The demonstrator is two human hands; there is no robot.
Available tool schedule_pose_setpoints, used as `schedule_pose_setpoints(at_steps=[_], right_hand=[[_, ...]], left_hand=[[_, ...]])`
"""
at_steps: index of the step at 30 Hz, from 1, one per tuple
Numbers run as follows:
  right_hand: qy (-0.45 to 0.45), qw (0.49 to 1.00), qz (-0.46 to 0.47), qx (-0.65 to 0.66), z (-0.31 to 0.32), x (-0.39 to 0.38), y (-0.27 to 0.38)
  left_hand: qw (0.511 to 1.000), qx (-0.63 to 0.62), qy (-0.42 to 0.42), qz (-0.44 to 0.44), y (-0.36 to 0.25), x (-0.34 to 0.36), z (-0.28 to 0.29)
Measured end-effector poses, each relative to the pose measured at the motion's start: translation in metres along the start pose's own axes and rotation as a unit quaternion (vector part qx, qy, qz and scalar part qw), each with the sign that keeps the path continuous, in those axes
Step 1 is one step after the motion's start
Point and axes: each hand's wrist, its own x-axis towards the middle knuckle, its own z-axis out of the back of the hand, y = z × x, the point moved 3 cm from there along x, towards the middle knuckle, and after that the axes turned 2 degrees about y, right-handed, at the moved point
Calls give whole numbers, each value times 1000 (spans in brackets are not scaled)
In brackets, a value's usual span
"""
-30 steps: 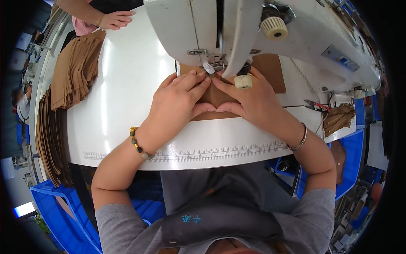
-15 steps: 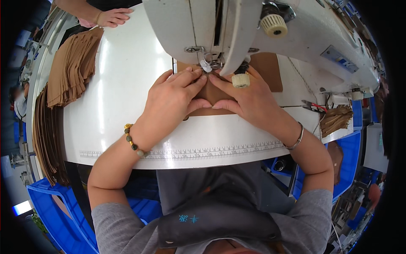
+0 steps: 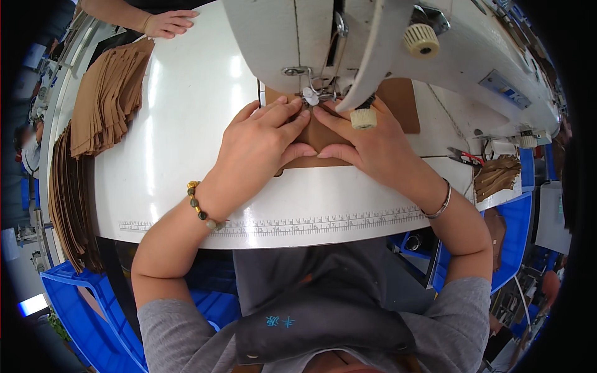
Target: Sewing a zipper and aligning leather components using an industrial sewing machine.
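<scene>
A brown panel (image 3: 324, 134), leather-like, lies flat on the white sewing table under the presser foot (image 3: 311, 96) of a sewing machine. My left hand (image 3: 258, 137) rests on its left part, fingertips close to the foot. On the other side my right hand (image 3: 373, 140) lies on the panel, partly hidden behind a cream knob (image 3: 364, 118). Both hands have the fingers extended and pressing down; the thumbs point toward each other, nearly touching, and frame a patch of the panel. The needle tip is too small to make out.
The white machine head (image 3: 267, 37) overhangs my fingers. Stacked brown pieces (image 3: 112, 99) lie at left; red-handled snips (image 3: 465, 156) and a small brown bundle (image 3: 497, 177) at right. Blue bins (image 3: 81, 304) stand below. Another person's hand (image 3: 168, 23) rests on the far left edge.
The whole view has shifted slightly, with the machine head farther right in the picture. A metal lever now shows in the machine's front slot. My hands keep nearly the same pose on the panel.
</scene>
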Motion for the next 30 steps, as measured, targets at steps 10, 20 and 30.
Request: schedule_pose_setpoints(at_steps=[10, 20, 30], right_hand=[[21, 1000, -4, -1, 0, 1, -1], [81, 985, -72, -131, 26, -2, -2], [43, 990, 79, -105, 26, -21, 66]], left_hand=[[999, -7, 34, 18, 4, -2, -5], [1000, 27, -5, 7, -4, -6, 1], [999, -38, 26, 14, -9, -13, 2]])
